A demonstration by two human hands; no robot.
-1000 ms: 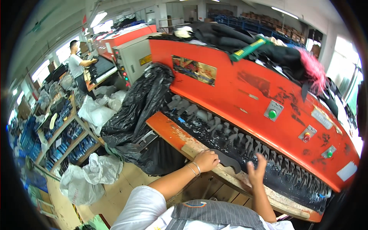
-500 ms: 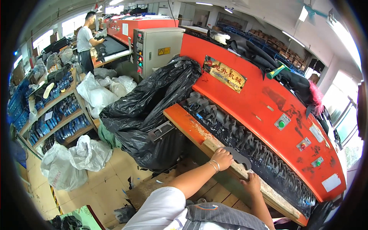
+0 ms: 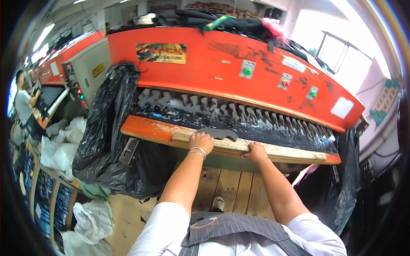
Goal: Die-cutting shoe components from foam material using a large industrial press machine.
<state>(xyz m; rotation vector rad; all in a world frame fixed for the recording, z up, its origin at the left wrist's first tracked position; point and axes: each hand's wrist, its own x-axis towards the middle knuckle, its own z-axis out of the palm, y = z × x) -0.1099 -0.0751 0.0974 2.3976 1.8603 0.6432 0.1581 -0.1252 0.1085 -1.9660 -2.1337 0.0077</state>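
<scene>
We stood facing a red machine [image 3: 205, 77], a black bag [image 3: 106, 123] bunched against its left end. Beyond the bag, at far left, a person [image 3: 23, 104] stood by a second machine [image 3: 45, 76]. Along our machine's front ran an orange ledge [image 3: 147, 128], with a pale plank [image 3: 294, 152] on its near edge. Behind the plank was a black bed [image 3: 273, 133], speckled white, and above that hung a row of grey strips [image 3: 232, 112]. Our left hand [image 3: 201, 143] rested on the plank, fingers close together at the left part of the grey piece; we could not tell whether they pinched it. Our right hand [image 3: 256, 152] lay curled at the plank's front edge, apart from the left; its clasp we could not make out. The grey piece [image 3: 223, 134], flat and wavy-edged, lay along the plank's far side, between plank and bed. Two bracelets [image 3: 197, 151] circled our left wrist.
</scene>
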